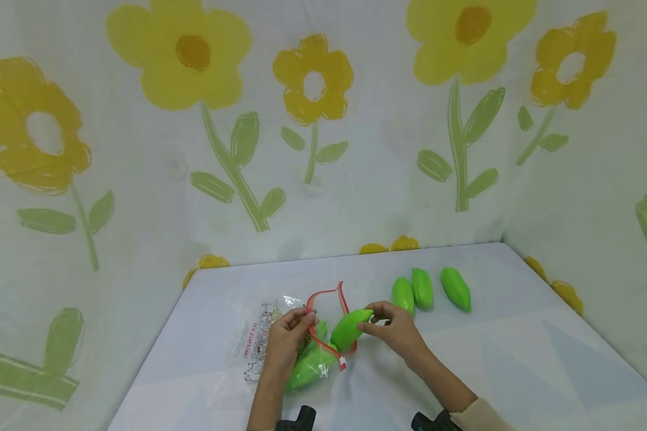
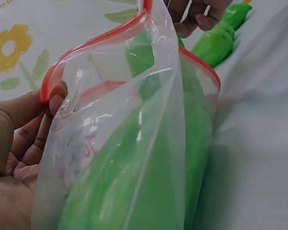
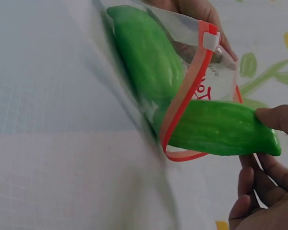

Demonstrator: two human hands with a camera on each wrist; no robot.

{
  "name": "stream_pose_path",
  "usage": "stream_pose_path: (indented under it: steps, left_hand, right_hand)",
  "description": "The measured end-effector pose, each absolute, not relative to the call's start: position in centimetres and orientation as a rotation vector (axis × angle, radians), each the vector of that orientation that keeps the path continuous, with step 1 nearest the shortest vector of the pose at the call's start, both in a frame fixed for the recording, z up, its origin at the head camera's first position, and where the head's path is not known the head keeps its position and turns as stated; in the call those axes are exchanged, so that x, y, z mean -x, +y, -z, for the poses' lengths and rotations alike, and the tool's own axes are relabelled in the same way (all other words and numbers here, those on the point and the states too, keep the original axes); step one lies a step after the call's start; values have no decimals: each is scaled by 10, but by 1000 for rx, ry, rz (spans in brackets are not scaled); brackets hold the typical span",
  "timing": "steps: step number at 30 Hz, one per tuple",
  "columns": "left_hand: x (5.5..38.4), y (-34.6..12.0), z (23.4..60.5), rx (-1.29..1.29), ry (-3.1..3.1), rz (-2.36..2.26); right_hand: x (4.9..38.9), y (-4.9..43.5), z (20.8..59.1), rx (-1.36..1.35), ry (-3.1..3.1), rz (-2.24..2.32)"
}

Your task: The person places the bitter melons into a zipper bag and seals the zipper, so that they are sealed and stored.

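My left hand pinches the red rim of a clear zip bag printed with small drawings and red lettering. The bag's mouth gapes, and a white slider sits at one corner of the rim. With thumb and fingertips, my right hand holds the outer end of a green toy vegetable, shaped like a stubby cucumber. Its other end reaches through the mouth into the bag. Inside the bag lies another green toy vegetable, seen through the plastic, with more green beside it.
Three more such green vegetables lie on the white table beyond my right hand: two side by side, and one farther right. A flower-printed cloth rises behind the table's back edge and along both sides.
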State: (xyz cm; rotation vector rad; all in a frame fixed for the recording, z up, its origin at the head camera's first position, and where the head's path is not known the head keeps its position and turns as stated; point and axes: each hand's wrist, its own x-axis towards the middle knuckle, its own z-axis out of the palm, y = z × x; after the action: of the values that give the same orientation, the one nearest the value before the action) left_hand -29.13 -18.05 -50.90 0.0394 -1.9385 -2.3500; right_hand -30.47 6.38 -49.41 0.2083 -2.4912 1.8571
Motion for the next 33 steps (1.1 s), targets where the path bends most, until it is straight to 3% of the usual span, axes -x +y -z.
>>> stream_pose_path:
  steps: [18,33]
  left_hand:
    - [293,-181,511,-45,-1906,2370]
    - [292,-179,509,-22,-1898,2400]
  right_hand:
    - [304,52,506,-301,-2510,-1849]
    - [303,41,515,-404,-2558,-1578]
